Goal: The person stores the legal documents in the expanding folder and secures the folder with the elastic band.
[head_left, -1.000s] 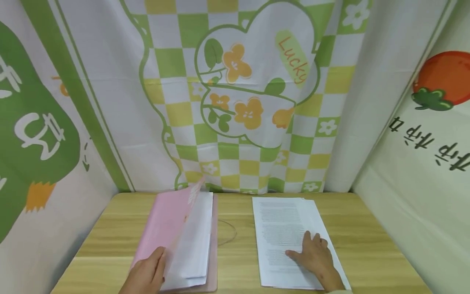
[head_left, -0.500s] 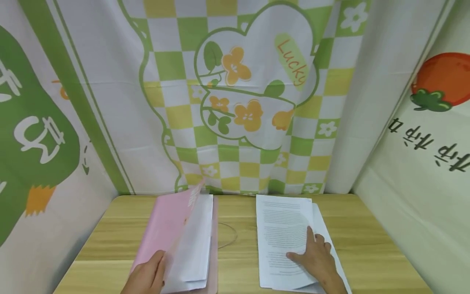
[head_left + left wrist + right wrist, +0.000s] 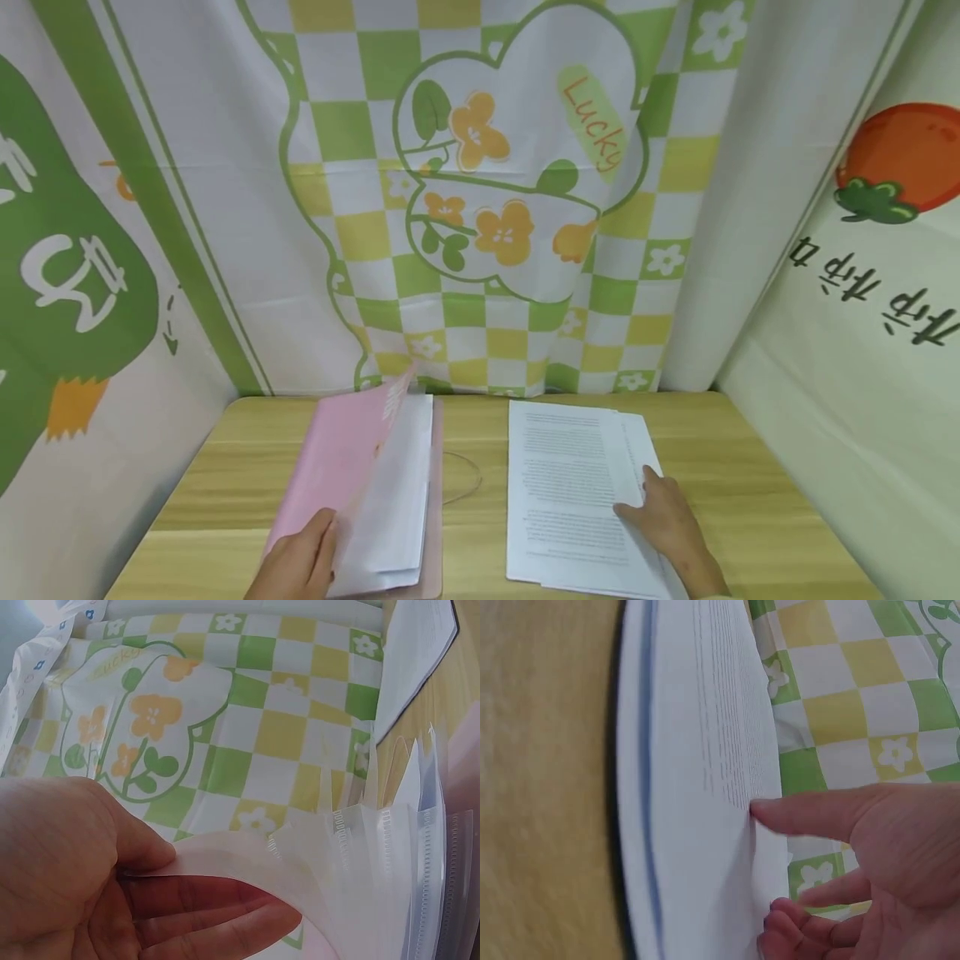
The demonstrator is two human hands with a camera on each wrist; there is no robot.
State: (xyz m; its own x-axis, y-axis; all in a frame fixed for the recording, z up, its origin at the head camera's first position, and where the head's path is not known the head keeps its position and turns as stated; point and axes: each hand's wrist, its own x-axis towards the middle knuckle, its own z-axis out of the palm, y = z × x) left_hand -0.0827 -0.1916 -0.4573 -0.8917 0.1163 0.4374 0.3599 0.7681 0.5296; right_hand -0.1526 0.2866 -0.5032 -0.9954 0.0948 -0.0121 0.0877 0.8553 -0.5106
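Note:
A pink folder [image 3: 337, 458] stands partly opened on the left of the table in the head view, with white sheets [image 3: 401, 500] inside. My left hand [image 3: 296, 558] pinches the free edge of its cover between thumb and fingers. In the left wrist view, clear plastic sleeves [image 3: 386, 877] fan out beside that cover. To the right lies a stack of printed paper [image 3: 570, 500], its sheets staggered so that a lower one shows along the right side. My right hand [image 3: 671, 521] rests on the stack's right part, thumb [image 3: 776, 815] on the top sheet and fingers spread apart from it.
A thin loop of cord [image 3: 476, 479] lies on the wooden table [image 3: 750, 500] between folder and stack. A checkered curtain [image 3: 465, 317] hangs behind the table's back edge, and printed cloth [image 3: 847, 392] closes off the right side.
The top printed sheets have shifted left on the stack, uncovering more of the sheet below. My right hand has moved slightly right. The left hand and folder have stayed put.

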